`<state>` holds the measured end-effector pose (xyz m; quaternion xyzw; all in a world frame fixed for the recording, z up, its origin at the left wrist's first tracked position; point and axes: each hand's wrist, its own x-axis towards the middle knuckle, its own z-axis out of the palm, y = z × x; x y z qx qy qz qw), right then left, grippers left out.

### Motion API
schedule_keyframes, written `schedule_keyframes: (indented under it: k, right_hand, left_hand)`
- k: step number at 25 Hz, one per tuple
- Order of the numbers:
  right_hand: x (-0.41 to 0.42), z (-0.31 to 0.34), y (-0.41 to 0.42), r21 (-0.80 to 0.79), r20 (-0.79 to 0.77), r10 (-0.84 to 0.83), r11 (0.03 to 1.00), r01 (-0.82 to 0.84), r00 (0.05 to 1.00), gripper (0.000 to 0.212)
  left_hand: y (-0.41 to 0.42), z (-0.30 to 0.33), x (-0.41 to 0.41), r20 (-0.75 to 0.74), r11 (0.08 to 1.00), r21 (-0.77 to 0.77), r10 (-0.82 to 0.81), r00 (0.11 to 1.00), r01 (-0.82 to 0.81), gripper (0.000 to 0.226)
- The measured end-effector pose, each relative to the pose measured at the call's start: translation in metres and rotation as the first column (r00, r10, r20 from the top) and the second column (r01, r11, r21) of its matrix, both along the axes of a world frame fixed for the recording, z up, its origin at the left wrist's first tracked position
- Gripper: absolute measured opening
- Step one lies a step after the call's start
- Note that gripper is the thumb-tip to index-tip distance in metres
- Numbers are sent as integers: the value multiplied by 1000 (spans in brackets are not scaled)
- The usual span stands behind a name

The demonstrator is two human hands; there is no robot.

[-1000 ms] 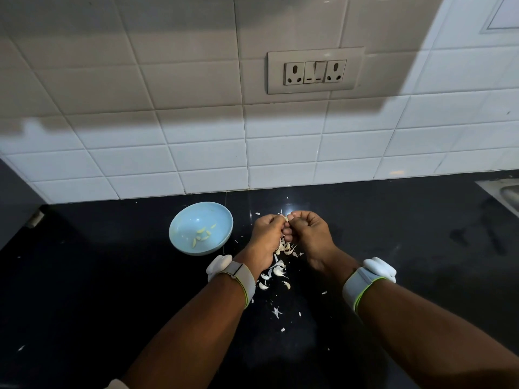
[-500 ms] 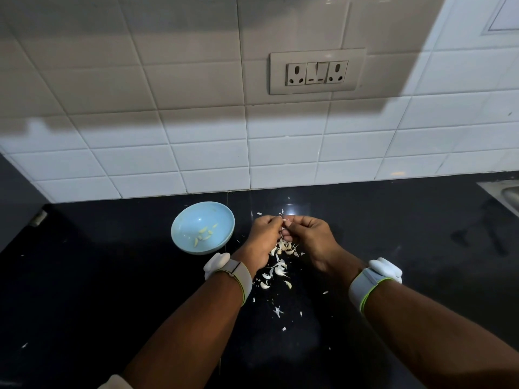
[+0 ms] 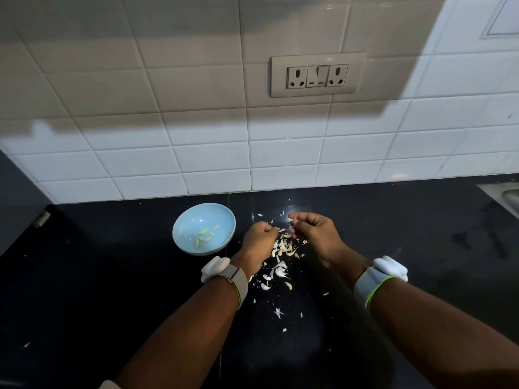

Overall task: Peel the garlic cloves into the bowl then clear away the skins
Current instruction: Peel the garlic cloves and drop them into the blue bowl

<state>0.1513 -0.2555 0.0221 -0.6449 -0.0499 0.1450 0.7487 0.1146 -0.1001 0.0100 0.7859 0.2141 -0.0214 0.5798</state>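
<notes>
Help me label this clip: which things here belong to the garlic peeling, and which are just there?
Job:
bowl, holding peeled cloves
garlic pile
skins scattered on the counter
left hand, curled; what it holds is hidden
right hand, pinching a skin bit

Just there:
socket
tiles
sink

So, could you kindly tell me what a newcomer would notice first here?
Probably the two hands, left hand and right hand, meeting over a scatter of pale garlic skins on the black counter. Next, the light blue bowl to their left holding a few peeled cloves.
</notes>
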Motion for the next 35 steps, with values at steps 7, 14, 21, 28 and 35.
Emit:
schedule_keyframes:
  k: [7, 14, 21, 28, 35]
  right_hand:
    - [4, -4, -4, -137, 95, 95, 987, -82, 991, 14]
    - [3, -3, -5, -120, 109, 127, 986, -114, 986, 17]
    - [7, -2, 1, 84, -86, 27, 996, -20, 996, 16]
    - [9, 0, 7, 152, -176, 84, 987, -58, 981, 18]
    - [4, 5, 21, 205, -181, -11, 978, 49, 983, 24]
  left_hand:
    - [-9, 11, 0, 69, 977, -166, -124, 990, 134, 32]
    - [-11, 9, -2, 57, 933, -338, -114, 992, 127, 20]
    - [-6, 10, 0, 123, 904, -415, -58, 991, 104, 8]
    - [-7, 12, 0, 179, 886, -451, -22, 984, 102, 12]
    - [-12, 14, 5, 228, 896, -435, 8, 974, 94, 15]
